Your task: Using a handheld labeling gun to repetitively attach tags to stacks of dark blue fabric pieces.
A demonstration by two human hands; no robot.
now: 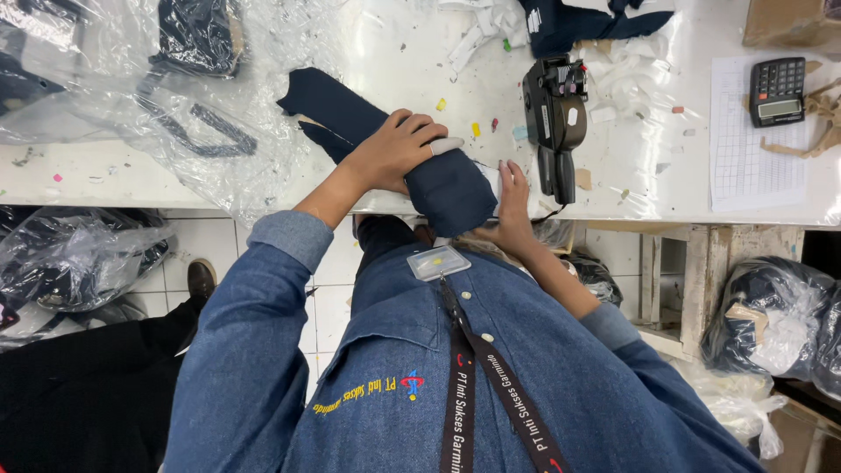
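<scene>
Table [631, 175]: runs across the top of the view, its near edge toward the person.
Cloth piece [385, 140]: on the table, at its near edge, in the middle.
Left hand [399, 149]: on top of the cloth piece.
Right hand [512, 206]: at the right end of the cloth piece, touching it.
Label gun [554, 123]: on the table, just right of the right hand.
Paper sheet [753, 140]: on the table, well right of the label gun.
Calculator [777, 90]: on the far end of the paper sheet.
Plastic bags [158, 79]: on the table, left of the cloth piece.
Paper scraps [482, 31]: behind the cloth piece, at the far side.
Bagged bundles [775, 320]: on the floor, below the table, at right.
</scene>
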